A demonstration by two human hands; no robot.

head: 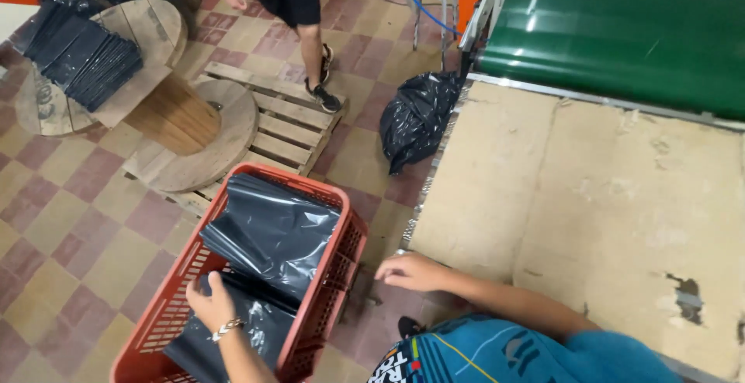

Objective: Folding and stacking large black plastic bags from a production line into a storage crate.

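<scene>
Blue shirt (497, 356) fills the bottom edge, closest to the lens. Left hand (211, 305) is down inside the red crate (167, 317), fingers resting on the black plastic bags (268, 235) piled in it; whether the grip is clamped on a bag, can't tell, palm faces away. Right hand (411, 272) sits right of the crate at the corner of the table (590, 212), fingers loosely curled, holding nothing. Crate stands on the tiled floor (70, 235). Behind the crate: wooden pallet (287, 123) with a cable spool (186, 123) lying on it. Far left of the crate, a stack of flat black bags (81, 57) on a second spool. Tied black bag (419, 115) on the floor beyond the crate, against the table edge. Green conveyor belt (621, 34) past the table. Another person's legs (310, 49) stand by the pallet.
</scene>
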